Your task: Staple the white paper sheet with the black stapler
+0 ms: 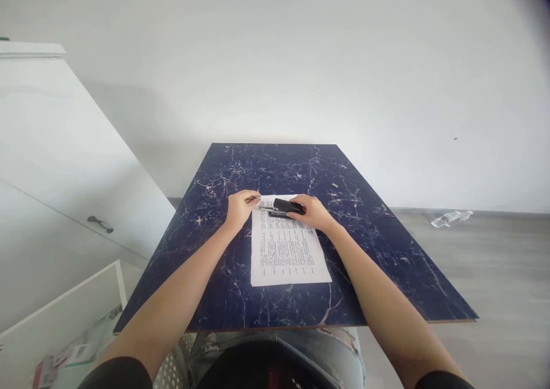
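A black stapler [281,205] lies over the top part of a printed sheet of paper [292,263]. Its top cover is lifted away from the lower part, and a thin metal piece sticks out toward the left. My right hand [313,212] is wrapped around the stapler's right end. Beside the sheet's upper left corner, my left hand [239,208] is closed in a pinch. A small, thin, dark object shows at its fingertips, too small to name. Those fingertips are close to the stapler's metal end.
The sheet rests on a dark blue marbled table [227,297]. A small greenish piece [334,185] lies toward the back right of the tabletop. To the left stands a white cabinet [64,165]; a clear plastic item [450,219] is on the floor at right.
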Available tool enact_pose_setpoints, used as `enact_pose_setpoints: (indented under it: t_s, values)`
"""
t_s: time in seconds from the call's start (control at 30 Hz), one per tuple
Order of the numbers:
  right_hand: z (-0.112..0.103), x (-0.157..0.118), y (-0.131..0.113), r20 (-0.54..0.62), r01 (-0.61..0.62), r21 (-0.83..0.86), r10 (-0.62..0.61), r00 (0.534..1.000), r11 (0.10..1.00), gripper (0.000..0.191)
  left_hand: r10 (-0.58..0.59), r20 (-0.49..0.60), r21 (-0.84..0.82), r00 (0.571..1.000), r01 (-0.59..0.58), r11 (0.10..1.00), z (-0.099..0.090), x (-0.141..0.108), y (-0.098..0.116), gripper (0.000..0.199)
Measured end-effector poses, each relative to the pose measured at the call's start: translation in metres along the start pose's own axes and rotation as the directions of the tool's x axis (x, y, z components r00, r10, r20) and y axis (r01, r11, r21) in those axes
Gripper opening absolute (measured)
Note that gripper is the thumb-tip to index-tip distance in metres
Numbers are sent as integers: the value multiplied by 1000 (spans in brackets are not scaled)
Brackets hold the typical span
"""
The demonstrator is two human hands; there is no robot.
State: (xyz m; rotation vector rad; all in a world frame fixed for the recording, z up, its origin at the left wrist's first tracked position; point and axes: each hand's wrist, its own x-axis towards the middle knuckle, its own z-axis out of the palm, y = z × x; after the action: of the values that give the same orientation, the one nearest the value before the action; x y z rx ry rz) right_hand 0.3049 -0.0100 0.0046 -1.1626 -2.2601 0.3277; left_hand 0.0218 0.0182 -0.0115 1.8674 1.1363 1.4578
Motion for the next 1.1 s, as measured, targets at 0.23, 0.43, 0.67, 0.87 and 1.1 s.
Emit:
enact_pose_setpoints:
  t_s: [0.23,0.43,0.67,0.87,1.1]
  values:
    - [-2,0,3,-10,-40,-3,40,999,999,29,-183,-23,-147,983,177,973,3,1,-7,21]
    - [-3,0,2,9,-47,2,47,999,999,29,-125,119,-153,985,143,978,4,1,-5,26]
    - [-1,-1,6,2,-19,13,19,1000,1000,30,-33,312,7,949,32,999,5,1,4,40]
    - [-2,0,4,-1,-8,21,8,1000,1000,30,-69,321,66,945,50,997,4,2,6,44]
    - [-2,0,3,7,-11,21,11,1000,1000,30,-108,309,65,945,92,994,4,3,1,42]
